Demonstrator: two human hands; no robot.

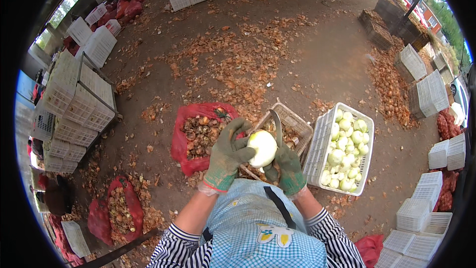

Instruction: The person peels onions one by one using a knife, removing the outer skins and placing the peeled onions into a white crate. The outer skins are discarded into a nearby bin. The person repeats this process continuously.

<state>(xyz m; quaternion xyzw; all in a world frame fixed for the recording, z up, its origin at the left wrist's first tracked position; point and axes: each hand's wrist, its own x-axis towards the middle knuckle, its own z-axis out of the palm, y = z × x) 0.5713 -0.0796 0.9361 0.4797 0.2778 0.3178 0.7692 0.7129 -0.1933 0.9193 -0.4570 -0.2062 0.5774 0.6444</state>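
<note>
A peeled white onion (262, 148) is held up in front of the apron, above a plastic crate. Gloved in green, my left hand (232, 152) grips it from the left with thumb and fingers. My right hand (288, 167), also gloved, holds a knife with a curved blade (277, 124) that points up along the onion's right side; the handle is hidden in the fist. Below lies a dirty crate (303, 130) with onion scraps. On the left stands an open red mesh bag (182, 156) of unpeeled onions. To the right, a white crate (368, 156) holds many peeled onions.
Onion skins (238, 59) litter the floor ahead. Stacked white crates (80, 104) stand at the left, with another red mesh bag (137, 208) of onions nearer. More crates (427, 93) and red bags line the right side. Someone's dark clothing shows at the far left edge.
</note>
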